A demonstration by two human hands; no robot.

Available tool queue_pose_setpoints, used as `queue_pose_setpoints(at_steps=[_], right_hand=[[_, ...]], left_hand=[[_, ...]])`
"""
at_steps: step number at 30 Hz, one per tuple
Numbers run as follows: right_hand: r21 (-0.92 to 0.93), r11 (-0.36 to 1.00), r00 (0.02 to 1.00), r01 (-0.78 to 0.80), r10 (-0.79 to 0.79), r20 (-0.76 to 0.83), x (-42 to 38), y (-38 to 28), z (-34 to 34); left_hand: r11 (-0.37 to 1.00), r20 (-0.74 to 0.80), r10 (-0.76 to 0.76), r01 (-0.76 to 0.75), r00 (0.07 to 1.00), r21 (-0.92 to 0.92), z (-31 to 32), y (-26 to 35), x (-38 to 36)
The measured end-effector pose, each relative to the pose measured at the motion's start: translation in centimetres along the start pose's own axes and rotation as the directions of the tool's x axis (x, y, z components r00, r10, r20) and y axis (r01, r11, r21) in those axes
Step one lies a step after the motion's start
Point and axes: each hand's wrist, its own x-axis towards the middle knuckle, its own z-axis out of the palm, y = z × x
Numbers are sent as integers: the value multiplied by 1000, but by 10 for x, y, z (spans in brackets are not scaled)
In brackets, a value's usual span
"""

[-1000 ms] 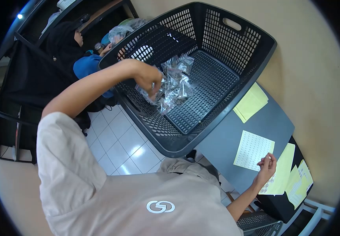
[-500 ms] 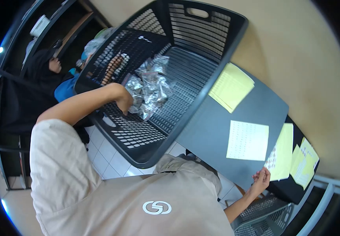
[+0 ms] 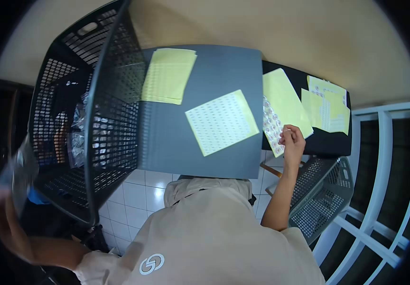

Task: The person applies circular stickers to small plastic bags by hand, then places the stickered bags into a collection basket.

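At the far left, my left hand [image 3: 4, 204] is smeared by motion, closed on a clear plastic bag [image 3: 23, 171] outside the large dark basket [image 3: 91, 142]. Silvery plastic bags [image 3: 77, 147] lie inside that basket, partly hidden by its near wall. On the right, my right hand [image 3: 294, 140] is closed with bent fingers over the edge of a sheet of round stickers [image 3: 272, 124]. Whether something small sits between those fingers is hidden. A white sheet with rows of small printed labels [image 3: 221, 123] lies tilted on the grey table [image 3: 164, 147].
A stack of yellow sheets [image 3: 169, 76] lies beside the basket. More yellow sheets [image 3: 328, 111] rest on a black surface [image 3: 309, 145] at the right. Below stands another grey basket [image 3: 321, 199], near white metal bars [image 3: 376, 156]. The wall [image 3: 205, 23] borders the table's far side.
The view has swung right. My left hand has come out of the basket with a plastic bag and moved far left. My right hand stays by the sticker sheet.
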Motion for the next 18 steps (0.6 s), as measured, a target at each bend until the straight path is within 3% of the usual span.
queue_pose_setpoints(at_steps=[1, 2, 3, 4, 5, 6, 7, 8, 9, 10, 11, 13, 15, 17, 18], right_hand=[[-7, 1000, 1000, -16, 16, -17, 2, 0, -3], [-22, 999, 999, -27, 26, -23, 4, -1, -6], [-33, 999, 999, -36, 36, -26, 5, -1, -8], [-33, 999, 999, -44, 43, -31, 5, -3, -6], [-15, 1000, 998, -17, 18, 56, 2, -6, -4], [10, 1000, 989, 12, -13, 145, -1, -12, 1], [81, 997, 959, -5, -18, 284, -9, -26, 7], [177, 984, 897, 11, -88, 433, -16, -34, 12], [275, 961, 809, 9, -169, 563, -22, -41, 19], [336, 941, 729, 32, -252, 636, -30, -52, 29], [396, 917, 637, 48, -334, 694, -37, -64, 40], [399, 908, 503, 126, -405, 763, -46, -81, 56], [373, 899, 517, 229, -437, 736, -54, -93, 70], [206, 960, 672, 187, -278, 686, -56, -96, 77], [210, 967, 724, 146, -249, 643, -55, -93, 79]], left_hand=[[989, -297, -131, 144, 946, 20, 10, 17, -24], [973, -335, -230, 223, 914, -58, -4, -14, -52], [974, -330, -227, 220, 916, -62, 18, 18, -59], [824, -145, 137, -194, 980, -532, 48, 81, -65], [313, -157, 522, -359, 838, -879, 77, 133, -69], [264, -69, 540, -246, 839, -932, 106, 160, -70], [477, -21, 533, -321, 846, -818, 133, 170, -92], [327, 62, 330, -53, 942, -943, 168, 209, -101], [370, 242, 182, 161, 953, -915, 186, 246, -108], [565, 330, 315, 104, 890, -819, 203, 255, -106], [486, 483, 449, 248, 752, -838, 225, 257, -98], [386, 564, 482, 415, 671, -824, 272, 265, -104], [353, 550, 521, 423, 652, -835, 297, 274, -104], [313, 530, 571, 430, 627, -847, 313, 273, -108], [233, 567, 504, 530, 651, -815, 320, 270, -110]])
